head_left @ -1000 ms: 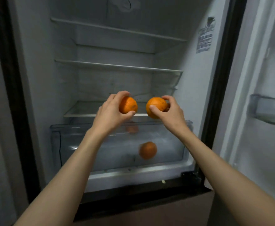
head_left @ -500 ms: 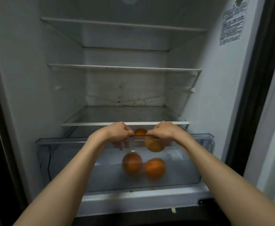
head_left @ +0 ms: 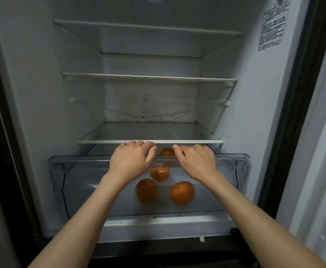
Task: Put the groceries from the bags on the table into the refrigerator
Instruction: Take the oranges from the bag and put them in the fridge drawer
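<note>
The refrigerator stands open in front of me. Its clear crisper drawer (head_left: 65,171) is pulled out at the bottom. Through the drawer's front I see three oranges: one at the left (head_left: 146,193), one at the right (head_left: 182,192), and one further back (head_left: 159,174). An orange top (head_left: 167,151) shows over the rim between my hands; it may be the back one. My left hand (head_left: 131,159) and my right hand (head_left: 195,161) hover side by side just above the drawer's rim, palms down, fingers loose, holding nothing.
A glass shelf (head_left: 148,141) sits right above the drawer, close over my fingertips. Two more shelves, a middle one (head_left: 148,78) and a top one (head_left: 148,29), are bare. The open fridge door (head_left: 322,151) stands at the right.
A second ago each hand held an orange in front of the drawer. Both hands dipped into the drawer, let the oranges go, and have risen back empty. The view has moved closer.
</note>
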A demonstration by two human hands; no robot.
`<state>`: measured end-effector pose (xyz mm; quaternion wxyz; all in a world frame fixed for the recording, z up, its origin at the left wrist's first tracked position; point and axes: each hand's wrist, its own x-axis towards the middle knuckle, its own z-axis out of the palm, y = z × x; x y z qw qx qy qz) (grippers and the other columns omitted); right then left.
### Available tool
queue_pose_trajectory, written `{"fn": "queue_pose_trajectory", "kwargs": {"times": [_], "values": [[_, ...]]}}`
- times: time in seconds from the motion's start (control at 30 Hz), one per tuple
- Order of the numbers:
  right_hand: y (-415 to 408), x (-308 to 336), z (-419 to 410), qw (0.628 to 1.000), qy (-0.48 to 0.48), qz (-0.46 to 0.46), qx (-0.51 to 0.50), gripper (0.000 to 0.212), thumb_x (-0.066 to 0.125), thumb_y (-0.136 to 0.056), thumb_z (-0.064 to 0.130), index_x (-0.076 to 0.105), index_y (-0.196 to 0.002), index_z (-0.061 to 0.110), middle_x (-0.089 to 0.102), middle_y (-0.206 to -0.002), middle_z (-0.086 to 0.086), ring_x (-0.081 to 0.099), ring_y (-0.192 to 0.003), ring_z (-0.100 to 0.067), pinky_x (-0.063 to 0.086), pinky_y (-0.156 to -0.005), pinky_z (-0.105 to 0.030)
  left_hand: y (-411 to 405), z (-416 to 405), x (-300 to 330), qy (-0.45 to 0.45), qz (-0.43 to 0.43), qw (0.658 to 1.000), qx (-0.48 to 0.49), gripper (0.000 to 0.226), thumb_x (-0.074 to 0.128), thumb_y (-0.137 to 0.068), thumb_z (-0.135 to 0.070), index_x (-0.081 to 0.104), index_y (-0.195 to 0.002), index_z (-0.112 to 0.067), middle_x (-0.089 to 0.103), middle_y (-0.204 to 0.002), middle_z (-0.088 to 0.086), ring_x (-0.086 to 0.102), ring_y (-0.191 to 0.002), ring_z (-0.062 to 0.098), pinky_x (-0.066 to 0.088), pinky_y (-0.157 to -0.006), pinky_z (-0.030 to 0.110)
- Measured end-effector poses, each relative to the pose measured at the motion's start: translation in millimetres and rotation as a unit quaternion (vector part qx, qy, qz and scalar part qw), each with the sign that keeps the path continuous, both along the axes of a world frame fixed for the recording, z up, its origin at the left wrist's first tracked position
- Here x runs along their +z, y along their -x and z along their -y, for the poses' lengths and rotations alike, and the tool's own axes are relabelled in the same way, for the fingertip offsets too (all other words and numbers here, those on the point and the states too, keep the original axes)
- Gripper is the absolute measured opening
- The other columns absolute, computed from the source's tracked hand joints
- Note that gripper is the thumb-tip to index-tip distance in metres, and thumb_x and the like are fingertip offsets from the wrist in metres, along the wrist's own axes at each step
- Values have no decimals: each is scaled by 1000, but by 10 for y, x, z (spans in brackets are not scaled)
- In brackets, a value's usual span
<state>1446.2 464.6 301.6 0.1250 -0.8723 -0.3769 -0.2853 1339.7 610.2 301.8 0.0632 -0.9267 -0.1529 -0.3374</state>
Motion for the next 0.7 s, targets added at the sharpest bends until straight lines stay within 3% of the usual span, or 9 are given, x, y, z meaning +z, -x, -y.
{"fn": "queue_pose_trajectory", "kwargs": {"times": [0.07, 0.17, 0.23, 0.37, 0.53, 0.7], "values": [[64, -128, 14, 999, -28, 27, 20, 65, 8, -92, 48, 65, -109, 22, 70, -107, -4, 58, -106, -25, 31, -96, -38, 95, -2, -109, -25, 12, 1000, -5, 53, 18, -92, -46, 57, -123, -26, 64, -118, -1, 57, -112, 22, 40, -91, 36], [147, -243, 74, 995, -66, 0, 82, 66, 16, -87, 50, 54, -130, 18, 57, -132, -7, 46, -127, -24, 13, -114, -46, 252, 15, -198, -19, 37, 999, -16, 52, 24, -91, -45, 53, -128, -23, 58, -128, 5, 48, -124, 26, 34, -102, 43], [244, -287, 109, 992, -75, 18, 102, 65, 23, -86, 51, 46, -136, 17, 47, -141, -9, 37, -136, -26, 6, -114, -50, 386, 61, -244, -8, 49, 999, -11, 51, 25, -92, -44, 49, -132, -23, 51, -136, 7, 40, -132, 28, 28, -107, 47], [622, -387, 131, 983, -116, 33, 140, 61, 34, -87, 48, 45, -138, 17, 41, -146, -11, 31, -138, -28, 11, -113, -55, 774, 204, -394, 5, 39, 999, -3, 54, 23, -93, -45, 38, -141, -26, 37, -148, 7, 26, -140, 26, 18, -113, 50], [1348, -771, 211, 979, -93, -8, 181, 64, 31, -87, 50, 34, -143, 20, 28, -152, -10, 19, -143, -27, 5, -114, -51, 1552, 498, -814, 53, 3, 998, 32, 57, 16, -92, -49, 18, -147, -32, 16, -156, 1, 8, -144, 21, 7, -114, 46], [2106, -1228, 362, 976, -28, -37, 214, 65, 29, -87, 52, 32, -144, 21, 29, -152, -11, 21, -142, -29, 9, -113, -53, 2488, 815, -1361, 66, -14, 994, 84, 55, 30, -91, -44, 31, -143, -28, 34, -150, 8, 30, -138, 31, 23, -107, 55]]}}
